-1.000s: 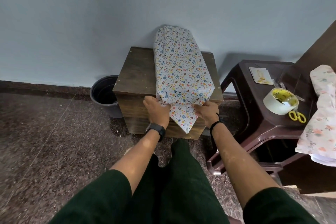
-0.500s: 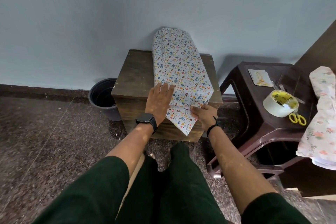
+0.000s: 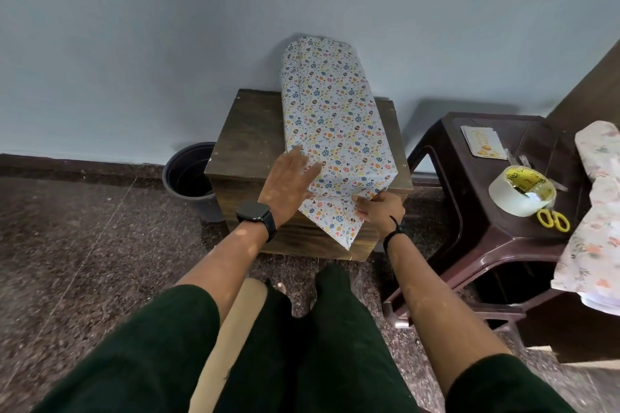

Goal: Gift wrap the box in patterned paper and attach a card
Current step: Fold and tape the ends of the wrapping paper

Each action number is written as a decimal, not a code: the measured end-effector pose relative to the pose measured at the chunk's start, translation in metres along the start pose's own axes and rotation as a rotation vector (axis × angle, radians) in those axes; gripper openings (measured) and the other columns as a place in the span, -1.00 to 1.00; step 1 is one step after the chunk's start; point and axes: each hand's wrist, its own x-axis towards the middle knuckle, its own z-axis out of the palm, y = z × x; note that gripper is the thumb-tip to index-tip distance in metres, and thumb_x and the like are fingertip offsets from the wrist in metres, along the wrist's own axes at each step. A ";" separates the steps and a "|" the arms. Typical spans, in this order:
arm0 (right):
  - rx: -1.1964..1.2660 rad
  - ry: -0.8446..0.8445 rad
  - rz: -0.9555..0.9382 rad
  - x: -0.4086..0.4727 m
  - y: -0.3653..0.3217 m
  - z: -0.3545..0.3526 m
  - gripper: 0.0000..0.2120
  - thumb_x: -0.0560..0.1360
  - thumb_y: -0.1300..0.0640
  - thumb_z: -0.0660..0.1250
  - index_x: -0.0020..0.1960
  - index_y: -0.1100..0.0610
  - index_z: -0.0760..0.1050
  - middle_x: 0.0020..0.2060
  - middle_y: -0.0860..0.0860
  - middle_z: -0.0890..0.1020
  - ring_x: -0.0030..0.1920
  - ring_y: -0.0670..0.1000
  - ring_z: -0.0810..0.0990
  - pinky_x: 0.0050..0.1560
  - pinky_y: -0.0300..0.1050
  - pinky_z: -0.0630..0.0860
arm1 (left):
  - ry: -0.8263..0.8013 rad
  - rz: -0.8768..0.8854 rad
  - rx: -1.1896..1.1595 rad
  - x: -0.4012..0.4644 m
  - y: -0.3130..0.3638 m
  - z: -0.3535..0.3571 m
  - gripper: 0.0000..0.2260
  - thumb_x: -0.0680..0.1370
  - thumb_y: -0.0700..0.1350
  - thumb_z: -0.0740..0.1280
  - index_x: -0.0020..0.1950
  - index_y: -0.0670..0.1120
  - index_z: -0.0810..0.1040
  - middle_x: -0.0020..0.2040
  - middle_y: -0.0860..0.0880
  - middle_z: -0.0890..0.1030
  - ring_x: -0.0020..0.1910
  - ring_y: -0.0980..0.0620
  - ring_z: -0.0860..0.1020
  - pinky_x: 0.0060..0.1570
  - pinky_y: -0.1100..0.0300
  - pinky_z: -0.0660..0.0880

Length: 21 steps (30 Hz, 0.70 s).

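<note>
Your box wrapped in white egg-patterned paper [image 3: 332, 124] lies along the dark wooden cabinet [image 3: 250, 137], its triangular end flap [image 3: 335, 216] hanging over the cabinet's front edge. Left hand [image 3: 288, 183] flat, fingers straight on the box; right hand [image 3: 379, 209] pinches the flap. Risk: ease off and the crease springs open, since the clear tape roll [image 3: 520, 189] and card [image 3: 483, 141] sit right of the cabinet

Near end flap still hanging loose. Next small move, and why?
Probably fold the pointed flap up against the box end with the right hand, which pinches its edge. The left hand lies flat on top; the tape roll sits unused.
</note>
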 end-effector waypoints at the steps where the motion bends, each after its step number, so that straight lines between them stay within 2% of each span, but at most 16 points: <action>1: -0.001 0.007 -0.009 -0.001 0.001 0.000 -0.78 0.31 0.21 0.56 -0.25 0.22 0.52 -0.26 0.18 0.66 -0.23 0.14 0.68 -0.08 0.15 0.63 | 0.010 -0.019 -0.021 0.000 0.001 0.003 -0.29 0.14 -0.10 0.64 0.18 -0.06 0.36 0.09 -0.24 0.54 0.24 -0.24 0.45 0.12 -0.10 0.48; 3: -0.024 0.022 -0.035 0.000 0.003 -0.001 -0.78 0.31 0.18 0.56 -0.18 0.25 0.56 -0.22 0.18 0.68 -0.21 0.13 0.68 -0.08 0.12 0.63 | 0.008 -0.048 -0.083 0.002 0.002 0.003 -0.30 0.15 -0.12 0.65 0.16 -0.06 0.36 0.17 -0.26 0.51 0.23 -0.25 0.48 0.05 -0.08 0.52; 4: -0.050 0.032 -0.056 -0.001 0.003 -0.001 -0.77 0.31 0.16 0.56 -0.16 0.25 0.58 -0.21 0.17 0.68 -0.20 0.13 0.68 -0.08 0.11 0.63 | 0.002 -0.054 -0.088 0.005 0.003 0.000 -0.34 0.22 -0.10 0.62 0.20 -0.05 0.37 0.28 -0.25 0.45 0.29 -0.25 0.43 0.10 -0.07 0.50; 6: -0.120 0.062 -0.100 0.000 0.002 -0.001 -0.75 0.31 0.10 0.56 -0.15 0.24 0.60 -0.21 0.13 0.69 -0.19 0.10 0.68 -0.08 0.07 0.63 | -0.086 -0.063 -0.020 0.011 0.003 -0.003 -0.43 0.42 0.01 0.48 0.35 -0.03 0.32 0.49 -0.16 0.23 0.47 -0.18 0.21 0.34 -0.03 0.35; 7: -0.171 0.079 -0.133 0.001 0.001 -0.001 -0.74 0.32 0.08 0.55 -0.17 0.24 0.59 -0.23 0.11 0.68 -0.20 0.09 0.66 -0.12 0.02 0.62 | -0.127 -0.066 0.027 0.013 0.003 -0.005 -0.43 0.49 0.07 0.39 0.42 -0.02 0.26 0.53 -0.10 0.14 0.51 -0.13 0.10 0.40 0.00 0.26; 8: -0.223 0.093 -0.171 -0.001 -0.002 -0.001 -0.74 0.33 0.07 0.54 -0.21 0.24 0.57 -0.27 0.08 0.65 -0.24 0.06 0.62 -0.20 -0.05 0.58 | -0.142 -0.069 0.052 0.014 0.002 -0.006 -0.43 0.52 0.11 0.33 0.45 -0.02 0.22 0.54 -0.06 0.10 0.52 -0.10 0.04 0.42 0.02 0.22; 10: -0.310 0.128 -0.271 -0.003 -0.003 -0.001 -0.69 0.34 0.09 0.53 -0.35 0.21 0.45 -0.37 0.07 0.53 -0.36 0.01 0.47 -0.39 -0.17 0.37 | -0.143 -0.079 0.063 0.015 0.004 -0.008 -0.41 0.52 0.16 0.29 0.46 -0.02 0.20 0.54 -0.04 0.09 0.52 -0.10 0.03 0.43 0.01 0.19; 11: -0.340 0.146 -0.324 -0.002 -0.002 -0.001 -0.66 0.34 0.09 0.54 -0.37 0.20 0.42 -0.37 0.09 0.49 -0.37 0.00 0.41 -0.38 -0.17 0.32 | -0.145 -0.085 0.066 0.015 0.005 -0.007 -0.41 0.51 0.18 0.29 0.45 -0.02 0.20 0.54 -0.04 0.11 0.51 -0.10 0.05 0.43 -0.02 0.17; 13: -0.399 0.192 -0.375 -0.003 0.000 0.000 -0.71 0.34 0.06 0.54 -0.24 0.26 0.52 -0.15 0.15 0.48 -0.15 0.07 0.42 -0.15 -0.12 0.34 | -0.144 -0.094 0.103 0.017 0.007 -0.008 -0.39 0.49 0.22 0.30 0.43 -0.01 0.21 0.51 -0.05 0.16 0.49 -0.12 0.10 0.44 -0.08 0.12; 15: -0.437 0.215 -0.369 -0.002 0.002 -0.001 -0.62 0.34 0.04 0.53 -0.08 0.34 0.56 0.05 0.18 0.41 0.08 0.14 0.35 -0.01 -0.21 0.23 | -0.136 -0.096 0.137 0.021 0.008 -0.009 -0.37 0.48 0.23 0.31 0.42 -0.01 0.19 0.48 -0.05 0.21 0.46 -0.13 0.15 0.43 -0.10 0.12; 17: -0.432 0.206 -0.394 0.000 0.003 -0.001 -0.62 0.35 0.06 0.52 -0.05 0.36 0.56 0.13 0.19 0.37 0.16 0.16 0.32 0.00 -0.25 0.16 | -0.132 -0.102 0.141 0.024 0.008 -0.008 -0.31 0.47 0.24 0.32 0.47 -0.01 0.13 0.45 -0.06 0.24 0.43 -0.12 0.19 0.42 -0.09 0.13; 19: -0.414 0.180 -0.402 0.001 0.001 -0.001 -0.63 0.37 0.08 0.51 -0.01 0.35 0.56 0.19 0.19 0.37 0.20 0.16 0.34 0.03 -0.27 0.19 | -0.137 -0.107 0.150 0.027 0.008 -0.008 -0.22 0.46 0.23 0.33 0.51 -0.02 0.03 0.42 -0.07 0.25 0.40 -0.13 0.22 0.41 -0.06 0.16; 21: -0.402 0.148 -0.387 0.003 0.000 -0.003 -0.64 0.39 0.09 0.50 0.01 0.35 0.56 0.21 0.17 0.39 0.18 0.12 0.40 -0.03 -0.35 0.21 | -0.149 -0.107 0.165 0.032 0.008 -0.010 -0.19 0.45 0.23 0.34 0.52 -0.03 -0.01 0.41 -0.08 0.25 0.38 -0.14 0.23 0.40 -0.06 0.18</action>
